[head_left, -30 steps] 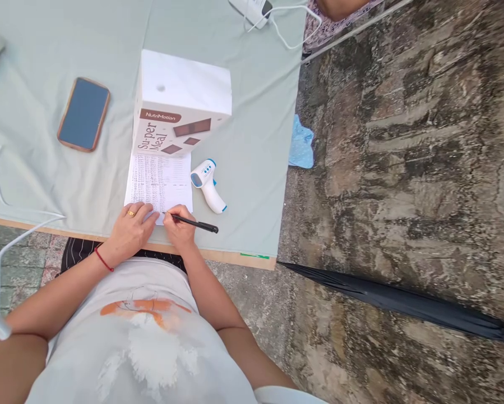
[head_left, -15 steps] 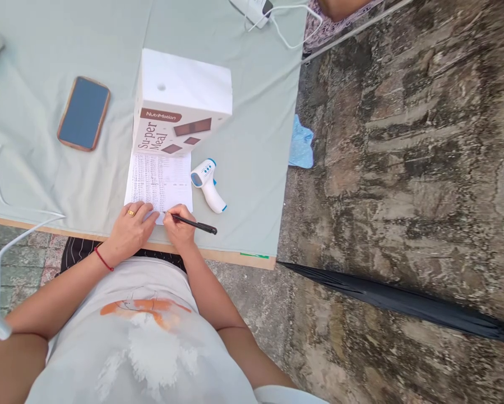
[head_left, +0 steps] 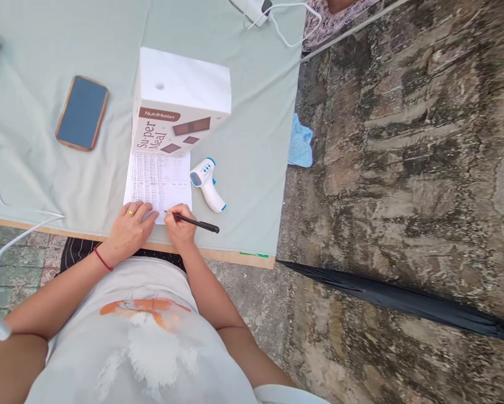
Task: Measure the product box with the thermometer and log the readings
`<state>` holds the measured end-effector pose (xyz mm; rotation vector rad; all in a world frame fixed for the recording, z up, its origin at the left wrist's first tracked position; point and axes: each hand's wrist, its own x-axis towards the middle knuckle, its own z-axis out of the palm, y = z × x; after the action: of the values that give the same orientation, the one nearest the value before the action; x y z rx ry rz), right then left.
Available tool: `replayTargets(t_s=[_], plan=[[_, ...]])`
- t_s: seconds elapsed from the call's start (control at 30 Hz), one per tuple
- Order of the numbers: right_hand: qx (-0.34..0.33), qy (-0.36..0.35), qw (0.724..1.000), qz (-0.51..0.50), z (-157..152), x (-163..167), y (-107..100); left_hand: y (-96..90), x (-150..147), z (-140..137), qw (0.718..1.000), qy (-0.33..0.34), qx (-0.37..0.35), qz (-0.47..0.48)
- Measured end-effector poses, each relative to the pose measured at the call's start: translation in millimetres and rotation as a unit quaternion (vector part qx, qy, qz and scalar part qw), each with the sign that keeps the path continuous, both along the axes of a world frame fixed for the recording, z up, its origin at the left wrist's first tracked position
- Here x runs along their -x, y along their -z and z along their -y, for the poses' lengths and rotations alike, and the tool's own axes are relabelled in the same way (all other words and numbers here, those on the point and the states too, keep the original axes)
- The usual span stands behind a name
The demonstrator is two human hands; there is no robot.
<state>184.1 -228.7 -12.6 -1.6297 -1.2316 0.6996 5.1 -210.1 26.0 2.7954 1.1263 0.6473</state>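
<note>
A white sheet of paper with rows of handwriting lies on the cloth near the table's front edge. Across its lower left part rests my left hand, fingers stretched out flat, a ring on one of them. My right hand is closed around a black pen, its tip down at the lower part of the sheet. Just right of the paper lies a white and blue infrared thermometer. A white NutriMotion box stands at the sheet's far end and hides its top.
A phone in a brown case lies to the left on the green tablecloth. White cables run at the left and a white device sits at the back. A blue cloth hangs by the right edge.
The pen and my right hand have shifted very slightly to the right on the sheet. My left hand stays in place. At the top right, a person's arm has drawn back a little.
</note>
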Motion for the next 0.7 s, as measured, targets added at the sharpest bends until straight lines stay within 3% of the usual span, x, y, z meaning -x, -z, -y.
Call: replayTargets(t_s=[0.17,0.33,0.43,0.53,0.7], plan=[[0.021,-0.009,1.0,0.001,0.7,1.2,1.1,1.9,0.5,0.7,0.999,-0.004,0.047,-0.004],[-0.031,0.019,0.996,0.083,6.2,-16.0,-10.5,0.7,0.9,-0.2,1.0,-0.006,0.008,-0.027],[-0.017,0.025,0.969,0.244,10.8,-41.1,-23.4,0.8,1.0,-1.1,1.0,-0.01,-0.009,-0.028],[0.048,0.003,0.929,0.366,15.1,-64.5,-28.7,3.1,1.8,-2.6,1.0,-0.012,-0.022,-0.018],[0.11,-0.02,0.902,0.418,16.3,-77.2,-18.0,6.7,5.5,-1.9,1.0,-0.005,-0.014,0.002]])
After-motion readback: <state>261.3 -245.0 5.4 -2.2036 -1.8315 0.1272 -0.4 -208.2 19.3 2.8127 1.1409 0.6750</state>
